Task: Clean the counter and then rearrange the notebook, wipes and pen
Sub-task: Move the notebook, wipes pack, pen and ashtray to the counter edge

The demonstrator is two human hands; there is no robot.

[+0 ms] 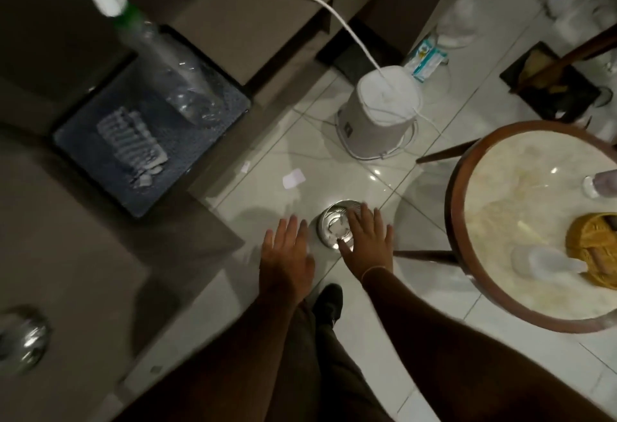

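Observation:
Both my hands are stretched out in front of me above the white floor tiles, fingers apart and holding nothing. My left hand [287,251] hovers just past the corner of the grey counter [83,254]. My right hand [367,241] partly covers a round shiny metal container [330,228] standing on the floor. A dark blue flat item that looks like the notebook [187,161] lies on the counter with something pale and ribbed on top. A light blue wipes pack [425,58] lies farther away near the wall. I cannot see a pen.
A clear plastic bottle [173,74] with a green collar rises over the blue item. A white bucket-like appliance [377,114] with a white cord stands on the floor. At right is a round marble-topped table [521,188] carrying yellow yarn and bottles. A metal object [25,338] sits on the counter's near left.

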